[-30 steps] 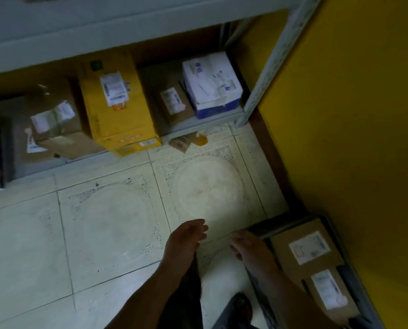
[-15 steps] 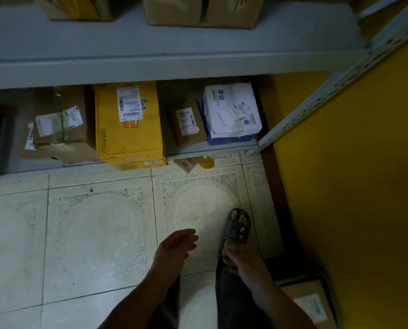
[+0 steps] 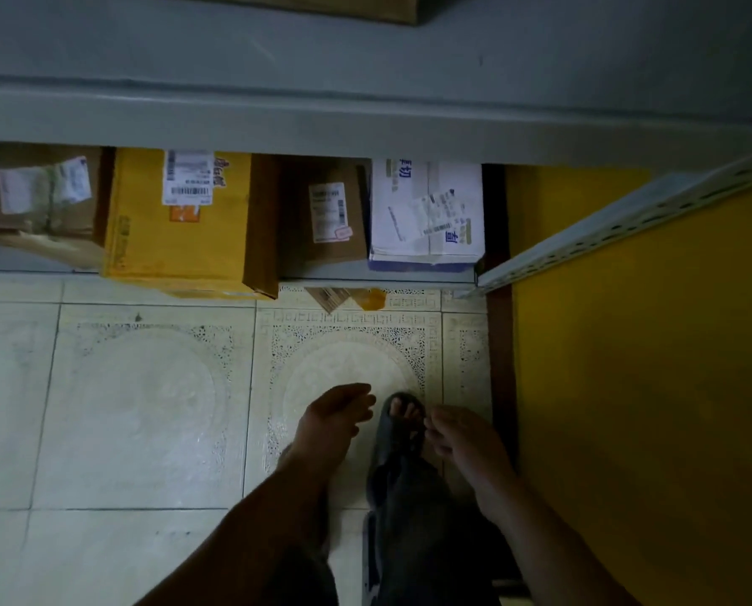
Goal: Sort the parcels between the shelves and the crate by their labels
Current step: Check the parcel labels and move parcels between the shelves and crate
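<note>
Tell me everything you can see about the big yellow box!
The yellow box looks like cardboard, closed, lying flat on the bottom shelf. Its front end sticks out past the shelf edge over the floor tiles. On top are a white barcode label, red characters beside it and a small orange sticker. A crumpled brown parcel sits close on its left, a smaller brown parcel on its right.

Head-high, steeply down at floor (image 3: 146, 408)

Illegible labels (image 3: 188, 177); upper parcel (image 3: 304, 6) half offscreen.
</note>
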